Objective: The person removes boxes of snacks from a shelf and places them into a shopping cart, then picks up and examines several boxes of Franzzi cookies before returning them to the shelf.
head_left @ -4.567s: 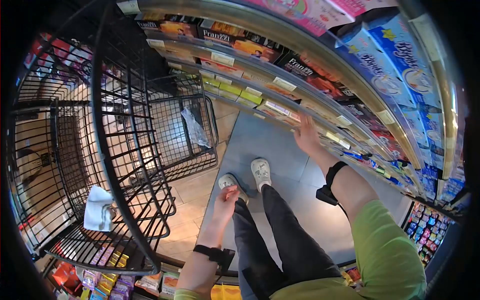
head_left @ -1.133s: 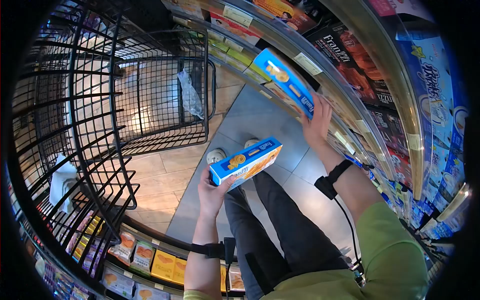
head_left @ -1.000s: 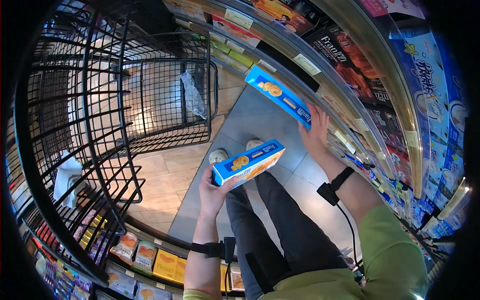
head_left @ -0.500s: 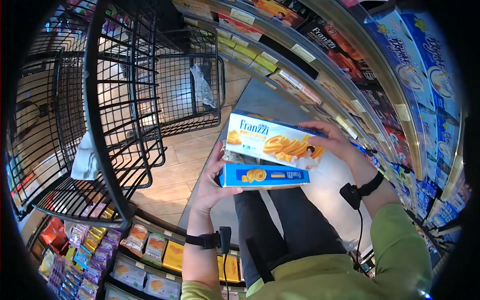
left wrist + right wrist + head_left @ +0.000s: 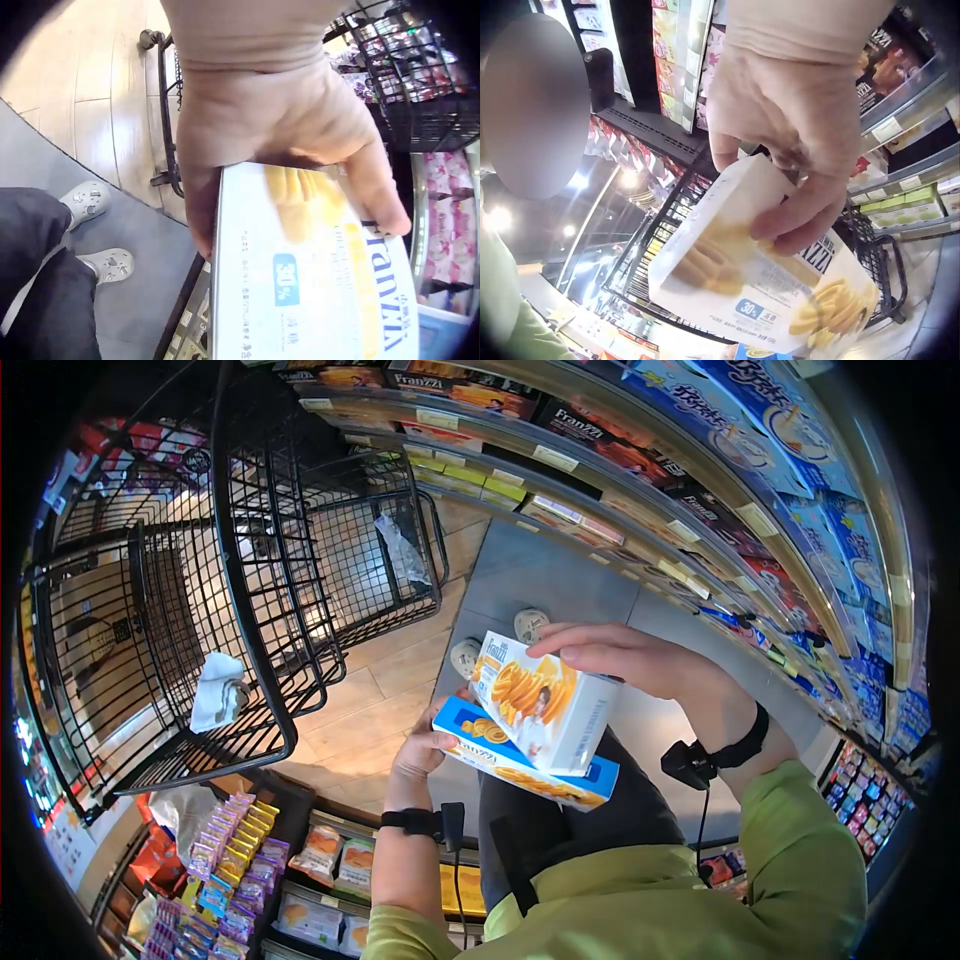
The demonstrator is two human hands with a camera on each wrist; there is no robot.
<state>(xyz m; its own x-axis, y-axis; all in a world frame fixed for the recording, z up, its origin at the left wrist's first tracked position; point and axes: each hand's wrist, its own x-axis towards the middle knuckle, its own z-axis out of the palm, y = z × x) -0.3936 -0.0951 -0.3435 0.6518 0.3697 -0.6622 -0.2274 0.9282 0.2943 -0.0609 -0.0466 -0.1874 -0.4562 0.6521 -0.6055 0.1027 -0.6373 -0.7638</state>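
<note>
My left hand grips one end of a blue-and-white Franzzi cookie box, thumb on one face. In the left wrist view its white printed face fills the area below the palm. A second Franzzi cookie box is held by my right hand, its fingers over the top edge. This box leans across the first one and covers the middle of its blue side in the head view. In the right wrist view, thumb and fingers span the second box, and a blue corner of the first shows beneath it.
A black wire shopping cart stands at the left, with a white cloth and a clear plastic bag in it. Shelves of boxed cookies curve along the right. Packaged snacks fill a display at the lower left.
From bare hands at first, both came to hold cookie boxes. The right hand has since drawn its box from beside the shelf toward the body and over the left hand's box.
</note>
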